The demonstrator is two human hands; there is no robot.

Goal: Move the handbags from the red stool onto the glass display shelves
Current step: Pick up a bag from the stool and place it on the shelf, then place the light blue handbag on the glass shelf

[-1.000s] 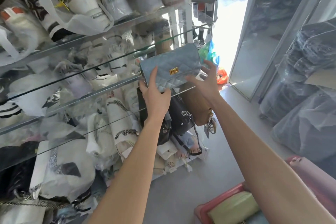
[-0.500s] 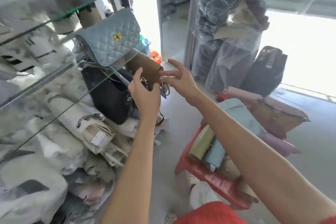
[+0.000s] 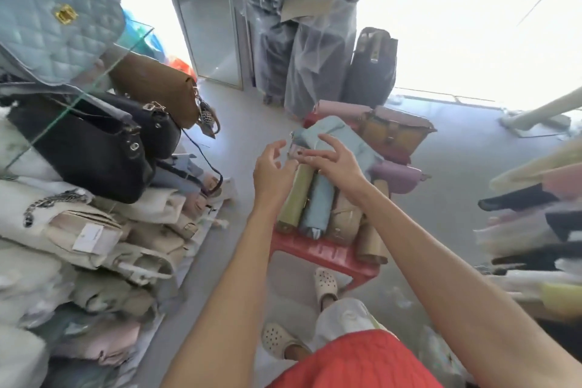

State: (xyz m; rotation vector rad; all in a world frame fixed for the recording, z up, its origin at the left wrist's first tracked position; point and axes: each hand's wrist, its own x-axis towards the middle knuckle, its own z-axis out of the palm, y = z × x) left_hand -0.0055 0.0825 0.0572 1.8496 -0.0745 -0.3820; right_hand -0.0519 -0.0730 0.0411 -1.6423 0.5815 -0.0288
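Both my hands hover with fingers spread, gripping nothing: left hand (image 3: 272, 168), right hand (image 3: 335, 159), above the soft leather-look handbags (image 3: 318, 198) packed upright along the red plastic stool (image 3: 318, 250). Pulling one could tip its smooth neighbours off the stool's front edge. The quilted blue handbag (image 3: 56, 19) sits on the glass shelf (image 3: 94, 85).

Both hands (image 3: 302, 167) over stool (image 3: 318, 250) bags (image 3: 318, 198)
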